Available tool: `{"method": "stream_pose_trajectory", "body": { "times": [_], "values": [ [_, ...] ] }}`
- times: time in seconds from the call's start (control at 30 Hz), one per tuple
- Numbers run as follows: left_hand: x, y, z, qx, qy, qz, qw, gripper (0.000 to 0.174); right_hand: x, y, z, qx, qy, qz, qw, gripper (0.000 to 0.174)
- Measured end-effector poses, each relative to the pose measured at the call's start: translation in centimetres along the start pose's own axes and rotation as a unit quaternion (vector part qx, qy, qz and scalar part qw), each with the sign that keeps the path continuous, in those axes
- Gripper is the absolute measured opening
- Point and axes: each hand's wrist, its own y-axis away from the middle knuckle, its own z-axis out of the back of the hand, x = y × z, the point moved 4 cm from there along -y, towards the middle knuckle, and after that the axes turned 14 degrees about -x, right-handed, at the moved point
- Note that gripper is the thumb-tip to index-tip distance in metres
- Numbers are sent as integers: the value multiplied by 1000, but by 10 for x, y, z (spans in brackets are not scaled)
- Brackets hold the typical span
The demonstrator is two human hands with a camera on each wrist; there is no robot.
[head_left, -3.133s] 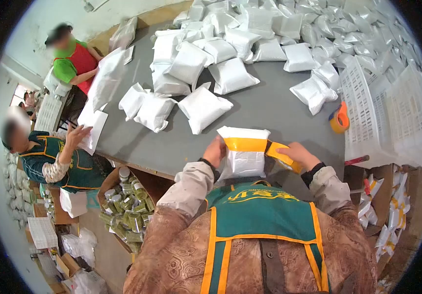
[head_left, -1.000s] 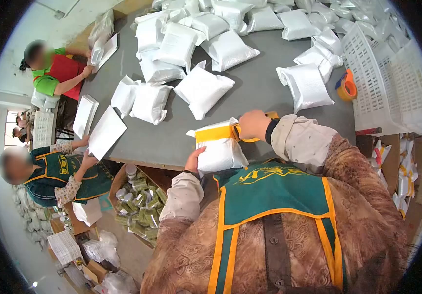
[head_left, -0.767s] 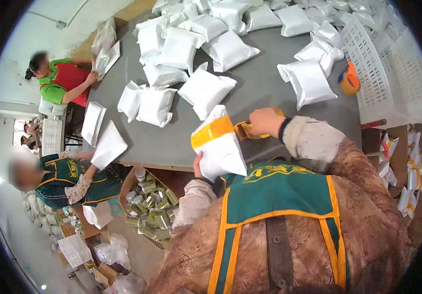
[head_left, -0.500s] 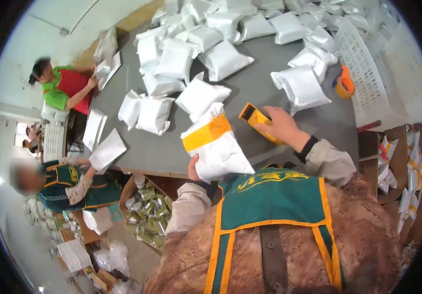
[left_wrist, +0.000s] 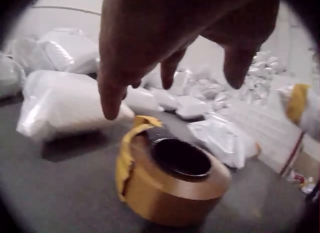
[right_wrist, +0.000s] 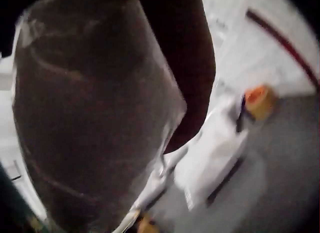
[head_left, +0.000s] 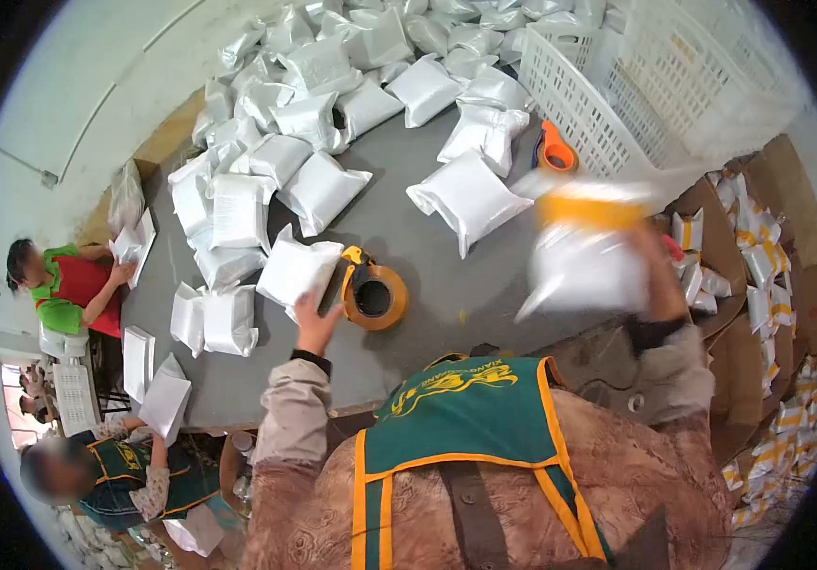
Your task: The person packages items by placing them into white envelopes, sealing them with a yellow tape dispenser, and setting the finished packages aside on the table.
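My right hand (head_left: pixel 660 275) grips a white plastic mailer package (head_left: pixel 584 271) by its side, at the table's right end. A yellow tape band crosses the package, which is blurred by motion. In the right wrist view the package (right_wrist: pixel 90 112) looms dark beside the hand (right_wrist: pixel 182 67). My left hand (head_left: pixel 316 328) holds nothing, its fingers spread. Right beside it, a tape dispenser (head_left: pixel 395 296) with a roll of yellow tape lies on the grey table (head_left: pixel 465 304). In the left wrist view the fingers hang above the tape roll (left_wrist: pixel 170 203).
Several white packages (head_left: pixel 318 190) lie across the table, piled toward the back. An orange tape dispenser (head_left: pixel 555 150) stands by white plastic crates (head_left: pixel 589 104). Cardboard boxes of taped packages (head_left: pixel 764 256) are at the right. Two people (head_left: pixel 71 294) (head_left: pixel 123 475) work along the left edge.
The right hand has let go of the tape dispenser, now on the table. The taped package has passed from the left hand to the right hand and swung rightward. The head view has shifted right.
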Motion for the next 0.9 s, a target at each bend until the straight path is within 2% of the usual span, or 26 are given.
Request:
{"method": "stream_pose_trajectory", "body": {
  "times": [0.03,0.07,0.13,0.17,0.23,0.27,0.3,0.33,0.37,0.4,0.43,0.47,0.5,0.53,0.57,0.63,0.67,0.7,0.73,0.77,0.83,0.87,0.9],
  "values": [
    [25,-5,7,-66,-79,21,995,79,24,5,42,-74,-29,34,996,50],
    [38,-11,13,-101,-90,26,990,79,47,11,88,-158,-62,71,983,48],
    [59,-20,26,-173,-121,40,977,79,80,22,171,-318,-121,150,928,44],
    [62,-23,23,-179,-156,-11,971,76,90,25,198,-389,-110,178,897,42],
    [32,-29,10,-74,-106,-15,991,72,97,27,217,-508,-29,217,833,39],
    [8,-23,-1,-24,-95,1,995,73,91,22,200,-533,52,218,816,38],
    [-12,-14,-15,25,-82,16,996,74,81,9,167,-510,125,209,825,37],
    [-6,-4,-40,21,-73,15,997,76,65,-5,125,-468,185,194,842,36],
    [2,8,-64,18,-65,13,998,78,43,-20,75,-386,221,159,881,35],
    [-14,19,-67,1,-42,80,996,80,15,-36,17,-268,239,103,928,35],
    [-27,30,-66,-16,-17,146,989,83,-18,-54,-29,-76,248,147,954,39],
    [-30,38,-70,0,25,153,988,79,-42,-58,-87,-41,186,-26,981,41],
    [-32,44,-73,14,69,160,985,75,-93,-68,-125,76,238,-33,968,40],
    [-32,50,-74,27,114,166,979,72,-118,-68,-165,146,291,-10,945,40],
    [-34,57,-75,99,175,195,960,69,-156,-75,-198,189,310,70,929,45],
    [-43,69,-63,237,292,246,894,62,-192,-72,-248,262,485,47,833,51],
    [-43,62,-47,231,210,185,932,56,-205,-69,-260,273,524,49,805,56],
    [-27,53,-38,145,143,156,966,60,-216,-64,-271,282,562,50,776,62],
    [-7,45,-30,59,74,126,988,65,-212,-54,-277,297,602,5,741,70],
    [10,38,-23,-25,4,93,995,69,-218,-50,-282,293,603,9,742,72],
    [20,16,8,-159,-60,125,978,81,-232,-43,-280,283,609,10,741,76],
    [27,8,11,-138,-66,154,976,85,-239,-43,-281,293,624,21,724,82],
    [33,-2,11,-116,-71,180,974,90,-234,-40,-285,289,639,61,710,81]
  ]
}}
